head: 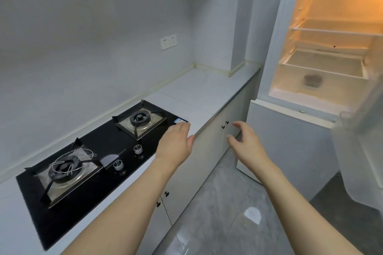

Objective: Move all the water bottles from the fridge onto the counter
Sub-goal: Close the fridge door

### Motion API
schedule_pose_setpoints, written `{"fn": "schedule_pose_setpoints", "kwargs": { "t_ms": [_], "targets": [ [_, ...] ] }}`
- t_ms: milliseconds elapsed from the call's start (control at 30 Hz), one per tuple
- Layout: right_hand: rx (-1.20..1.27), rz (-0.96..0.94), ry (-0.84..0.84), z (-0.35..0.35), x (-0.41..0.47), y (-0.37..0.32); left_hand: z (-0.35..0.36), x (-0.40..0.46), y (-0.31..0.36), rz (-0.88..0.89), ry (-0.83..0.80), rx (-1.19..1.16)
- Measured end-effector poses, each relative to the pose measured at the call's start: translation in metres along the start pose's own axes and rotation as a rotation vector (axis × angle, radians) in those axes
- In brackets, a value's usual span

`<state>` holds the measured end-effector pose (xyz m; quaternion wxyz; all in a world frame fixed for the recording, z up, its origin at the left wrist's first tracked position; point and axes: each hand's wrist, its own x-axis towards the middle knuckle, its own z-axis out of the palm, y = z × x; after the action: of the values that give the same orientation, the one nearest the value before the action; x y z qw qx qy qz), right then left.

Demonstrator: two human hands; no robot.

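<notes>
- A white counter [199, 89] runs from the lower left toward the 12 o'clock direction, ending beside an open fridge [323, 51] at about 2 o'clock.
- A black two-burner gas hob [97, 151] is set into the counter at 9 o'clock, with two round knobs along its front edge.
- The left hand [176, 143] reaches forward over the counter's front edge, just beside the hob's right corner; its fingers lie relaxed and close together, holding nothing.
- The right hand [246, 143] hangs in the air in front of the white cabinet doors [209, 151], fingers and thumb spread apart, holding nothing.
- The fridge is lit warm yellow inside, showing bare glass shelves and a clear drawer (something dark and blurred sits behind the drawer front; I cannot tell what it is).
- No water bottle can be made out on the counter or in the fridge.
- A double wall socket [168, 42] sits at 11 o'clock above the counter.
- The grey floor [238, 213] gleams at 6 o'clock.
</notes>
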<state>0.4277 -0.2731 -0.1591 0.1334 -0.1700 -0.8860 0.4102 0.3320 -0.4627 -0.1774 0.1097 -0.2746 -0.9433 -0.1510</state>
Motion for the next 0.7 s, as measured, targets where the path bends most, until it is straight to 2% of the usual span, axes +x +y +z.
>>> {"fn": "schedule_pose_setpoints", "kwargs": {
  "t_ms": [267, 533, 700],
  "targets": [
    [-0.040, -0.014, 0.009, -0.020, -0.021, 0.012, 0.005, -0.011, 0.015, -0.023, -0.007, -0.062],
    [-0.036, -0.073, -0.023, -0.069, -0.048, 0.045, 0.007, -0.049, 0.077, -0.132, 0.010, -0.056],
    [-0.065, -0.133, -0.098, -0.107, -0.073, 0.078, 0.004, -0.077, 0.127, -0.206, 0.065, -0.040]
  ]
}}
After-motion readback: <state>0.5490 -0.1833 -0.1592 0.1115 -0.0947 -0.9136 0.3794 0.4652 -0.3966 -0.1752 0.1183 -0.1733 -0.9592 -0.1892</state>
